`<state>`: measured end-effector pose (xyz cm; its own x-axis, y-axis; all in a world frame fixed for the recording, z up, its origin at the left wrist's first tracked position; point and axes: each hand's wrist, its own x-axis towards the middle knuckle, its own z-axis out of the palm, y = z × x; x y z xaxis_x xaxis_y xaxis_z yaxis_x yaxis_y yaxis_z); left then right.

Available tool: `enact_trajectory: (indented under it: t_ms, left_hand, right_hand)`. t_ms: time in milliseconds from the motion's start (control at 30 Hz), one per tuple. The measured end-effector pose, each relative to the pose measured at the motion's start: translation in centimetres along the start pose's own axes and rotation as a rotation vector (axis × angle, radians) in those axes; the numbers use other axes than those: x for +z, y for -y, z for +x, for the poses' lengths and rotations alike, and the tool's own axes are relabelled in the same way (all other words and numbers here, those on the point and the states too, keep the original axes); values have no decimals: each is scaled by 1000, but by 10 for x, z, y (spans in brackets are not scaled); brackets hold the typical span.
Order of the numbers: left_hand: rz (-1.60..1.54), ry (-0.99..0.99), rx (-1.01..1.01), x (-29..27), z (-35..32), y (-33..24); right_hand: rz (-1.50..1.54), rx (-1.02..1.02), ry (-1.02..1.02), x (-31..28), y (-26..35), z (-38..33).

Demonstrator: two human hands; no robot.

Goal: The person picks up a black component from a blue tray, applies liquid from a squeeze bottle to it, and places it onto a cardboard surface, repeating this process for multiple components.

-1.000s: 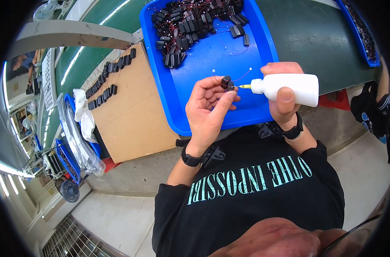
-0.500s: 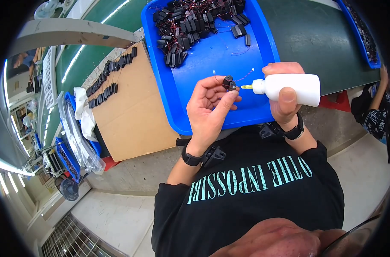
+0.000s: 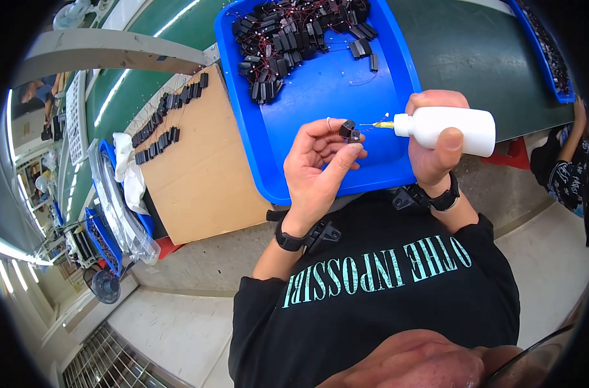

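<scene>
In front of me my left hand (image 3: pixel 315 171) pinches small black blocks (image 3: pixel 350 131) with thin wires between thumb and fingers. My right hand (image 3: pixel 431 155) grips a white squeeze bottle (image 3: pixel 454 129), tipped on its side so that its yellow-based needle nozzle (image 3: pixel 383 125) points left at the blocks. A little gap separates the needle's tip from them. Both hands are over the near part of a large blue tray (image 3: pixel 310 103). Piled at its far end are many similar black blocks (image 3: pixel 284 42) with red and dark wires and small white connectors.
Left of the tray lies a cardboard sheet (image 3: pixel 200 168) with rows of black blocks (image 3: pixel 157 145) on it. A grey metal frame (image 3: pixel 113 48) arches over the green bench. White cloth (image 3: pixel 131 174) and plastic bags are farther left. Another person's arm (image 3: pixel 573 132) shows at the right, beside another blue tray (image 3: pixel 546 58).
The bottle in my right hand has drawn back to the right, and its needle has come away from the black blocks. My left hand has barely moved.
</scene>
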<state>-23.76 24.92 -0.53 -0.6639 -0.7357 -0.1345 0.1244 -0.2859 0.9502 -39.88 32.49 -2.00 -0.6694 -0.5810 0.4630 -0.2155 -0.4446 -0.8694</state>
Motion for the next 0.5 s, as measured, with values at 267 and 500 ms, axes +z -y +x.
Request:
enact_trajectory:
  t_ms: [267,500]
  left_hand:
    - [55,-10,-10,2,0,0]
    - [54,-10,-7,2,2,0]
  right_hand:
    - [31,39,86,3,4,1]
    - [47,36,105,7,6,4]
